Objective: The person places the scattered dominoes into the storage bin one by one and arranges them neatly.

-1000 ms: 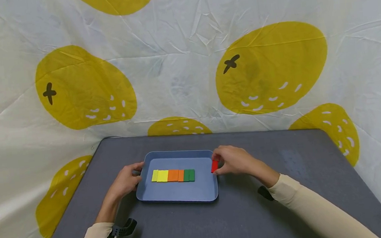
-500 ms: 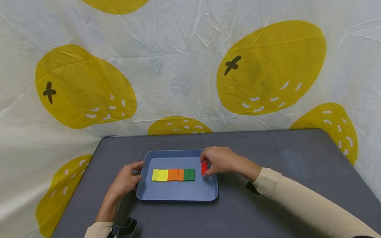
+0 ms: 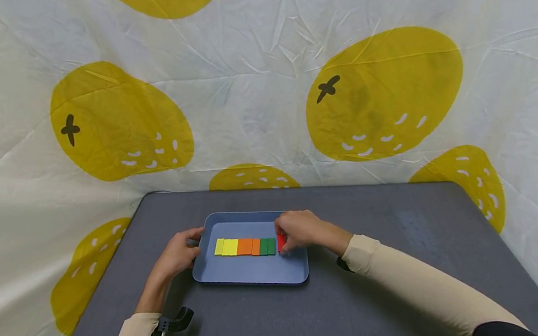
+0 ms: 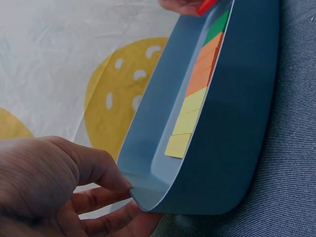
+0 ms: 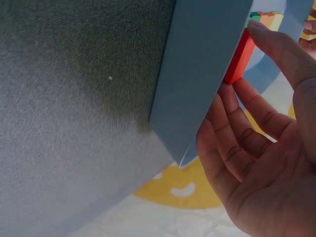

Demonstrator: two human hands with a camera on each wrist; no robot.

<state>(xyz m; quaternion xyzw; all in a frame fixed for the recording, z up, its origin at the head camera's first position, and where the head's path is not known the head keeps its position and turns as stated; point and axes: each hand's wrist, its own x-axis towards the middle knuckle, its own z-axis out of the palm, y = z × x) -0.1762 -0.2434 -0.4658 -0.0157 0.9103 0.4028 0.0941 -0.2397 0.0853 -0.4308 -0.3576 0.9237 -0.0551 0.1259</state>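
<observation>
A blue tray lies on the dark table. At its left end my left hand holds the rim, thumb on top and fingers outside the wall in the left wrist view. Inside, a row of flat blocks runs left to right: yellow blocks, orange blocks, then green blocks. Just right of the green ones, my right hand pinches a red block between thumb and fingers. The right wrist view shows the red block held upright by its ends, partly behind the tray wall.
The dark table extends around the tray on all sides. Behind it hangs a white cloth with yellow fruit prints. A dark strap sits at my left wrist.
My right hand has moved left with the red block, from the tray's right rim to beside the green blocks. The left hand stays on the tray's left end.
</observation>
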